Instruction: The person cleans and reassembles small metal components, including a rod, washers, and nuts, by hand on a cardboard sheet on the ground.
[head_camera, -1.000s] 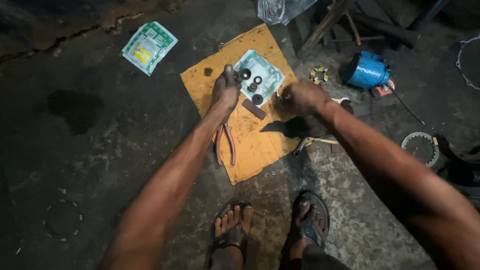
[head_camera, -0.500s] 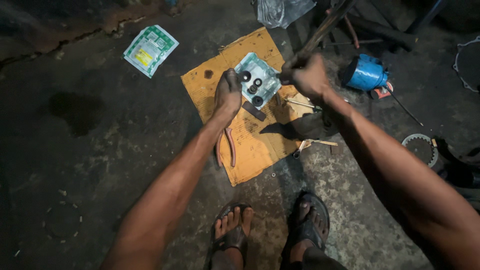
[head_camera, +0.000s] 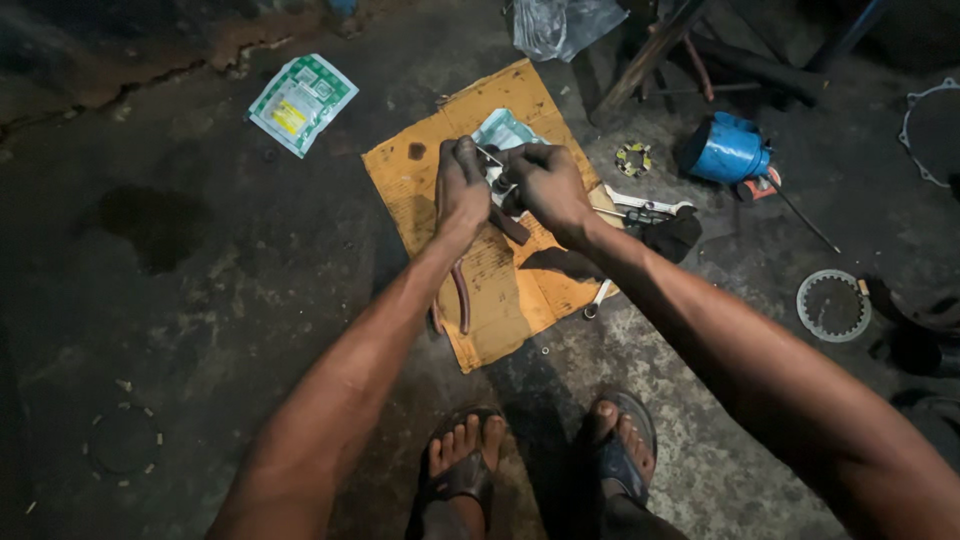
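A pale green metal part (head_camera: 503, 129) with round holes lies on a sheet of brown cardboard (head_camera: 495, 300) on the floor. My left hand (head_camera: 461, 186) grips its left side, fingers curled over the top. Curled against the part's right side, my right hand (head_camera: 546, 184) touches the left hand's fingertips, and a thin bit of metal shows between them. Both hands hide most of the part. Red-handled pliers (head_camera: 462, 296) lie on the cardboard under my left forearm. A dark bar (head_camera: 511, 226) sticks out below my hands.
Right of the cardboard lie wrenches (head_camera: 648, 207), a dark rag (head_camera: 672, 236), a small ring (head_camera: 633, 158), a blue cylinder (head_camera: 727, 151) and a toothed ring (head_camera: 833, 304). A green-white packet (head_camera: 302, 102) lies top left, a plastic bag (head_camera: 565, 24) at the top. My sandalled feet (head_camera: 540, 462) stand below.
My right hand reached up and to the right, away from the part, and has come back onto its right side. My left hand stayed on the part.
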